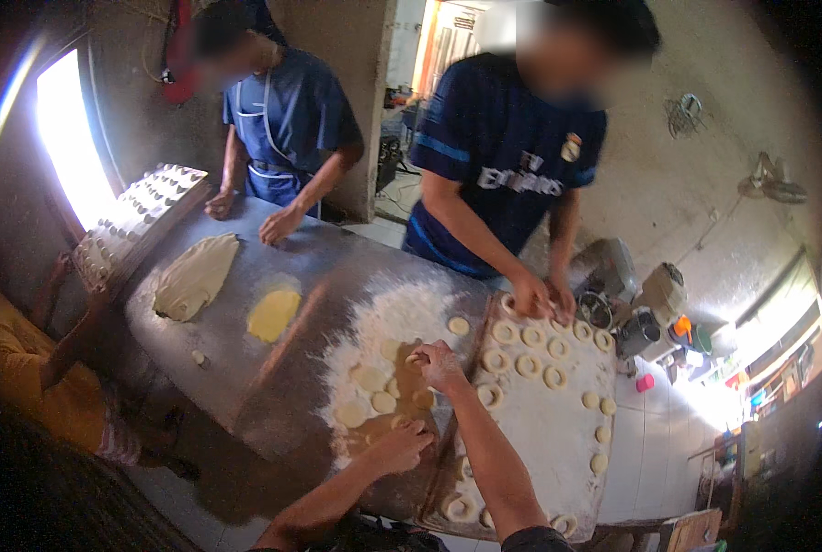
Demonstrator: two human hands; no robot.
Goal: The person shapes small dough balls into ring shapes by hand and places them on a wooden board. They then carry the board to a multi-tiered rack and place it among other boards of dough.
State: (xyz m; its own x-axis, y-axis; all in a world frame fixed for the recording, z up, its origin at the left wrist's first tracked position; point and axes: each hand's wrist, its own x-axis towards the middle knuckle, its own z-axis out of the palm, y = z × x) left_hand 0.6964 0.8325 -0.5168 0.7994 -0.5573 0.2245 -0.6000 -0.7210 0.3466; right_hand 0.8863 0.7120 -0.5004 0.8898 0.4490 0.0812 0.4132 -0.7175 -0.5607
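Observation:
My right hand [440, 368] is closed, its fingertips pinching a small pale dough round [415, 359] above the floured part of the table. Nearer to me, my left hand [404, 449] has its fingers curled in close to the tabletop, and a dough round [399, 422] shows right at its far side. What lies under those fingers is hidden. Several flat dough rounds [383, 402] lie in the flour to the left of my hands. On the right, a floured tray [540, 442] bears dough rings [529, 366] and a row of small dough balls [599, 463] along its right side.
Across the tray a co-worker's hands [544, 299] handle dough. Another person [287, 120] stands at the far left near a large dough sheet [195, 274] and a yellow slab [274, 315]. A person in yellow [39, 368] touches a loaded tray [144, 216]. Buckets [638, 331] stand right.

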